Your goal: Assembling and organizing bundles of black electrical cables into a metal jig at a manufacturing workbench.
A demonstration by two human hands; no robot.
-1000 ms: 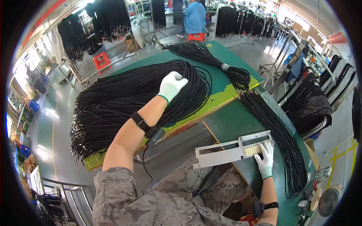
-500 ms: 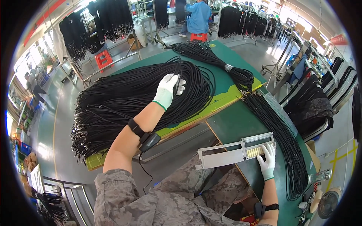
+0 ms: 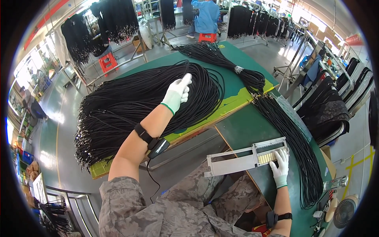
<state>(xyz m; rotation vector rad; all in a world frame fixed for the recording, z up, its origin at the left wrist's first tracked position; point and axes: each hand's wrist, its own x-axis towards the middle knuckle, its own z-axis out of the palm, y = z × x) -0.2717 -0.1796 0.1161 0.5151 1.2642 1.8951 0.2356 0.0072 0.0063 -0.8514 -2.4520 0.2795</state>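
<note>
Left hand, white-gloved (image 3: pixel 177 91), is resting, fingers bent, on looped thin black cables (image 3: pixel 136 93) spreading leftward beneath it; cannot tell whether it is clamping any. Right hand (image 3: pixel 280 162), digits apart, is lying on a silver-grey rectangular frame (image 3: pixel 233 165) extending leftward. Risk: crosswise pulling causing tangles. No legible writing showing on either.

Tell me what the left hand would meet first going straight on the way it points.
The left hand would probably meet the looped end of the large black cable pile; depth is unclear.
</note>
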